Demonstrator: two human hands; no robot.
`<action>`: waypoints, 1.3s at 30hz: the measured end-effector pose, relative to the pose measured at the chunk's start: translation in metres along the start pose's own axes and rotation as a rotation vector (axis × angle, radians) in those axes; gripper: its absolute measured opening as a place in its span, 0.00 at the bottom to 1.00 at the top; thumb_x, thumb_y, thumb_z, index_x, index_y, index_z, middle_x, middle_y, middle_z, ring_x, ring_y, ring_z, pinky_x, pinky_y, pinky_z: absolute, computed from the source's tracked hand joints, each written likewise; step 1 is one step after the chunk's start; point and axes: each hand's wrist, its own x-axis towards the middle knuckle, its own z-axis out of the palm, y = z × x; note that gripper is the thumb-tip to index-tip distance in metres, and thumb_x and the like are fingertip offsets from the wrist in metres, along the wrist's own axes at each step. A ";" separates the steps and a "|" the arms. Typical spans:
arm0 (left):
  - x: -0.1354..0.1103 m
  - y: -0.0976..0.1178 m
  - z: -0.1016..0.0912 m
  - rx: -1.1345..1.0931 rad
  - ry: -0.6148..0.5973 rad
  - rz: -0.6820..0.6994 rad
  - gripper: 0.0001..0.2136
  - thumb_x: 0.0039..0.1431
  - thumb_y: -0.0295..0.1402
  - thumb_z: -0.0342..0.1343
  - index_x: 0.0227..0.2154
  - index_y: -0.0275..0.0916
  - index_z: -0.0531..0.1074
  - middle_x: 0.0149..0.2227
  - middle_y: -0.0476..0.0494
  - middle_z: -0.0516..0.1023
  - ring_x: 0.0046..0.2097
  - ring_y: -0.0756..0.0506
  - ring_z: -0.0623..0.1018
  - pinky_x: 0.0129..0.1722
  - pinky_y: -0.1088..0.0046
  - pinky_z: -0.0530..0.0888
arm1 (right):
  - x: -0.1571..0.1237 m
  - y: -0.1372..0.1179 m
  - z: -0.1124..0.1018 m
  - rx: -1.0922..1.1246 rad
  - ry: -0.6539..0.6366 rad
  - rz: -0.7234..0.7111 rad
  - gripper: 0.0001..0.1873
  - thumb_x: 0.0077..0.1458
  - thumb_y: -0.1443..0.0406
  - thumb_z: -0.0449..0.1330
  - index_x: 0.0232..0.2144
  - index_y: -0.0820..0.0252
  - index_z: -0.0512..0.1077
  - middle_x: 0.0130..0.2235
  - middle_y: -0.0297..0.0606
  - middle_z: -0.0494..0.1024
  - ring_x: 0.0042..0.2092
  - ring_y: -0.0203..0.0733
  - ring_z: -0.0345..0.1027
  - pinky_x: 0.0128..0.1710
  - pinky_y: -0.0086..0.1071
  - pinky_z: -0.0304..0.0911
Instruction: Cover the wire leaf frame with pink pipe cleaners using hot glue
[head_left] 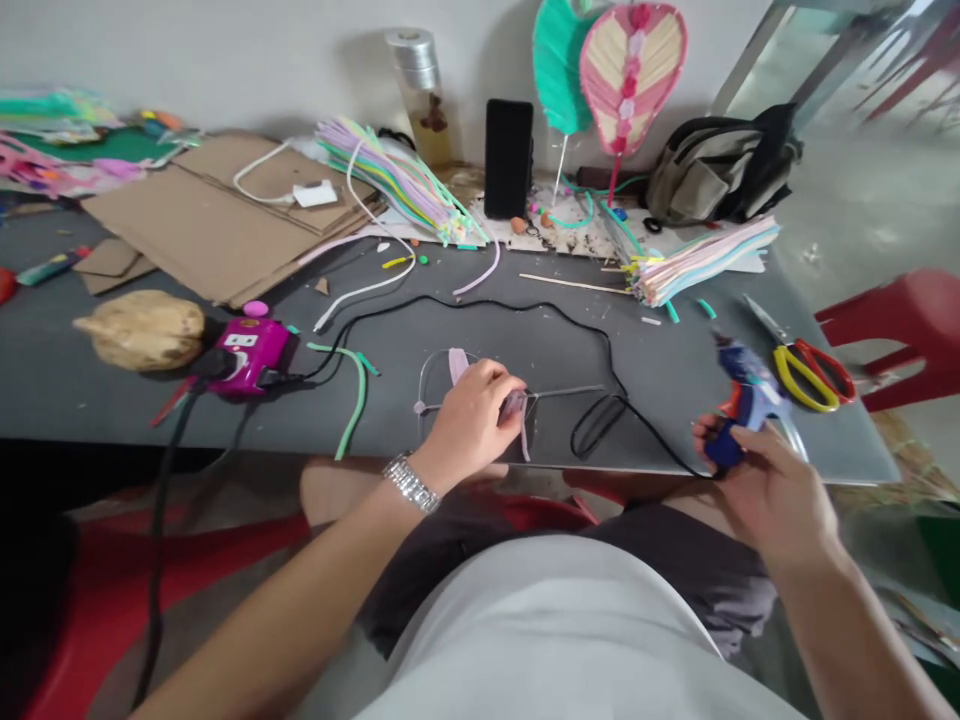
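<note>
My left hand [480, 415], with a silver watch on its wrist, is closed near the table's front edge. Its fingers press on a pale pink strip [526, 440] over a thin wire frame [421, 385]. A grey stem [570, 391] sticks out of that frame to the right. Part of the frame is hidden under the hand, and another pink piece [458, 364] shows above it. My right hand [780, 490] grips a blue hot glue gun [750, 400] at the right, its nozzle pointing up and away. The gun's black cord [525, 303] loops across the table.
A magenta power socket [255, 355] and a wrapped bundle [142, 330] lie left. Cardboard [202, 225], pipe cleaner bundles [397, 180], a phone [508, 160], a bottle [424, 100], leaf-shaped fans [634, 80] and a bag [720, 165] line the back. Scissors [806, 375] lie right.
</note>
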 end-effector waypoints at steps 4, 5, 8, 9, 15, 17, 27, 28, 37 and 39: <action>0.001 0.006 0.003 0.017 0.018 -0.056 0.12 0.57 0.23 0.59 0.44 0.39 0.74 0.45 0.38 0.73 0.46 0.40 0.76 0.47 0.60 0.78 | -0.007 -0.009 0.010 0.034 -0.171 -0.116 0.15 0.53 0.53 0.65 0.40 0.52 0.79 0.24 0.32 0.71 0.25 0.38 0.64 0.20 0.30 0.61; 0.002 0.007 0.004 0.022 0.014 -0.073 0.13 0.56 0.22 0.59 0.44 0.39 0.74 0.44 0.38 0.73 0.46 0.40 0.76 0.46 0.60 0.77 | -0.008 -0.013 0.013 0.016 -0.191 -0.148 0.16 0.54 0.53 0.65 0.42 0.52 0.79 0.24 0.33 0.71 0.24 0.38 0.63 0.21 0.31 0.62; 0.004 0.012 0.005 0.037 -0.014 -0.120 0.15 0.53 0.20 0.58 0.44 0.38 0.74 0.44 0.38 0.72 0.45 0.41 0.75 0.46 0.60 0.77 | -0.010 -0.020 0.024 -0.099 -0.217 -0.241 0.09 0.51 0.61 0.68 0.37 0.53 0.81 0.31 0.37 0.77 0.31 0.43 0.70 0.28 0.37 0.70; 0.005 0.013 0.005 0.044 -0.020 -0.130 0.16 0.53 0.20 0.57 0.44 0.38 0.73 0.44 0.38 0.72 0.44 0.41 0.75 0.45 0.61 0.76 | -0.011 -0.022 0.028 -0.144 -0.266 -0.219 0.07 0.50 0.62 0.69 0.34 0.53 0.81 0.32 0.38 0.78 0.31 0.44 0.71 0.28 0.37 0.71; 0.008 0.023 -0.006 0.209 -0.069 -0.168 0.11 0.57 0.25 0.59 0.43 0.39 0.71 0.43 0.38 0.75 0.45 0.37 0.74 0.44 0.57 0.72 | -0.009 -0.011 0.051 -0.365 -0.571 -0.027 0.11 0.54 0.57 0.70 0.37 0.55 0.81 0.40 0.44 0.84 0.27 0.41 0.72 0.27 0.36 0.69; 0.008 0.024 -0.010 0.261 -0.095 -0.197 0.08 0.58 0.28 0.60 0.41 0.40 0.71 0.40 0.40 0.76 0.45 0.36 0.74 0.43 0.57 0.70 | -0.006 -0.005 0.056 -0.501 -0.588 -0.087 0.10 0.56 0.58 0.69 0.38 0.56 0.81 0.41 0.44 0.84 0.31 0.43 0.75 0.32 0.36 0.71; 0.015 0.016 -0.012 0.167 -0.195 -0.224 0.12 0.58 0.27 0.59 0.45 0.37 0.71 0.40 0.40 0.77 0.44 0.38 0.74 0.44 0.61 0.71 | 0.000 0.010 0.072 -0.924 -0.559 -0.314 0.12 0.61 0.54 0.66 0.39 0.57 0.79 0.32 0.37 0.81 0.32 0.42 0.76 0.28 0.30 0.67; 0.015 0.017 -0.013 0.185 -0.204 -0.224 0.13 0.58 0.25 0.58 0.46 0.37 0.72 0.40 0.40 0.76 0.44 0.38 0.74 0.44 0.61 0.71 | -0.001 0.011 0.071 -0.919 -0.561 -0.312 0.13 0.62 0.54 0.64 0.38 0.57 0.78 0.31 0.36 0.80 0.31 0.42 0.75 0.28 0.30 0.67; 0.016 0.017 -0.013 0.176 -0.200 -0.232 0.12 0.57 0.23 0.56 0.44 0.38 0.73 0.38 0.41 0.75 0.43 0.39 0.74 0.43 0.62 0.73 | -0.013 0.003 0.081 -1.112 -0.744 -0.414 0.16 0.64 0.57 0.61 0.28 0.55 0.63 0.23 0.27 0.67 0.24 0.32 0.59 0.24 0.27 0.57; 0.016 0.017 -0.013 0.165 -0.195 -0.234 0.13 0.57 0.23 0.55 0.45 0.38 0.73 0.39 0.40 0.75 0.44 0.39 0.74 0.44 0.62 0.73 | -0.014 0.005 0.083 -1.132 -0.761 -0.481 0.14 0.65 0.59 0.60 0.28 0.56 0.64 0.24 0.28 0.68 0.24 0.32 0.60 0.25 0.27 0.57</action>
